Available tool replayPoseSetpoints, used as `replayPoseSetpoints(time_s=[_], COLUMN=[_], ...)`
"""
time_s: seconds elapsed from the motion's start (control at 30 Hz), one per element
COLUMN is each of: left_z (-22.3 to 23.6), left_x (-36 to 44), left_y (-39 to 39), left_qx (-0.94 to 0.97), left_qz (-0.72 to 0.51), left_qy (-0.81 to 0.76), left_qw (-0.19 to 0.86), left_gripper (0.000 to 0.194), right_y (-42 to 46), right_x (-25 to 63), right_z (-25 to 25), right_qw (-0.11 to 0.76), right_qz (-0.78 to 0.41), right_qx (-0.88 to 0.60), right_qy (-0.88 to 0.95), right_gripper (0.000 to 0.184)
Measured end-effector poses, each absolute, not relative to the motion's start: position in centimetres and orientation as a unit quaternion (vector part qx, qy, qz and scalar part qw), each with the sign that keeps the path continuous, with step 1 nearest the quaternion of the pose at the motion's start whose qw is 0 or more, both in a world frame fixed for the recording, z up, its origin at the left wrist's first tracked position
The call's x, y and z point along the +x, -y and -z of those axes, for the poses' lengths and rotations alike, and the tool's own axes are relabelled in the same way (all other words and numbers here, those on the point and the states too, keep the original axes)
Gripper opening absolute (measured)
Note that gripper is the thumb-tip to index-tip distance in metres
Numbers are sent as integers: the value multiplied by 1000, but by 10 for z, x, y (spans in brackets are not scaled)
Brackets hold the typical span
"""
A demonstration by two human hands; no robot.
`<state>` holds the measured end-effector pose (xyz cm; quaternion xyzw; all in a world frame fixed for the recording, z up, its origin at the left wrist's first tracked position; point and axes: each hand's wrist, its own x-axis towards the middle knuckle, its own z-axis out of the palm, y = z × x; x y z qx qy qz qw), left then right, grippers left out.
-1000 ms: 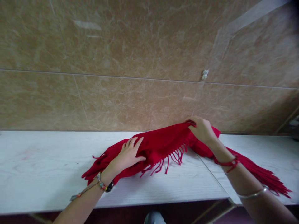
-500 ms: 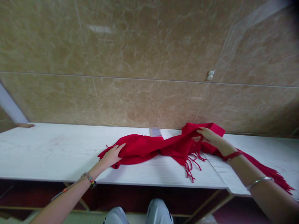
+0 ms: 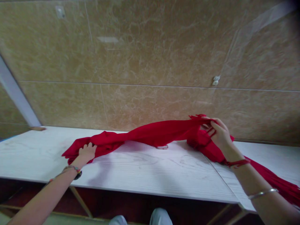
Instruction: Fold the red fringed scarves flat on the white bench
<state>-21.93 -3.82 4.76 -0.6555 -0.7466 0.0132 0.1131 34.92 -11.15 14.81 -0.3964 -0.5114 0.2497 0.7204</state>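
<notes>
A red fringed scarf [image 3: 159, 132] stretches between my two hands above the white counter [image 3: 140, 178]. My left hand [image 3: 87, 153] is closed on the bunched left end, low over the counter top. Farther right, my right hand [image 3: 219, 132] pinches the scarf near a fringed end, holding it raised by the wall. More of the red cloth lies beneath and behind my right wrist, its long fringe running toward the right edge of view. Between the hands, the middle of the scarf hangs as a loose twisted band.
Behind the counter rises a brown marbled tile wall [image 3: 152, 59] with a small white fitting [image 3: 216, 80] on it. Dark open shelves [image 3: 122, 201] lie under the front edge. My knees [image 3: 161, 217] show at the bottom.
My left hand has moved left with its end of the scarf. My right hand has lifted the fringed end, so the middle is stretched out longer.
</notes>
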Motion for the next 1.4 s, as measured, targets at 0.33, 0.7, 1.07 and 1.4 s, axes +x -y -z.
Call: replayPoseSetpoints(time_s=[0.33, 0.7, 1.07, 1.4], left_z=[-83, 5, 4, -9], left_x=[-200, -94, -142, -58], left_y=[53, 31, 86, 9], left_qx=[-741, -883, -883, -860], left_qz=[-42, 41, -31, 74], left_qy=[670, 467, 462, 498], left_qw=[28, -19, -69, 85], left_gripper=[39, 55, 52, 48], right_y=[169, 91, 148, 86], right_x=[409, 326, 290, 293], right_z=[-27, 4, 43, 38], right_qw=[280, 174, 88, 70], right_qz=[-307, 36, -41, 0], right_qx=[-614, -689, -630, -729], right_qy=[671, 702, 770, 681], right_gripper=[29, 43, 55, 57])
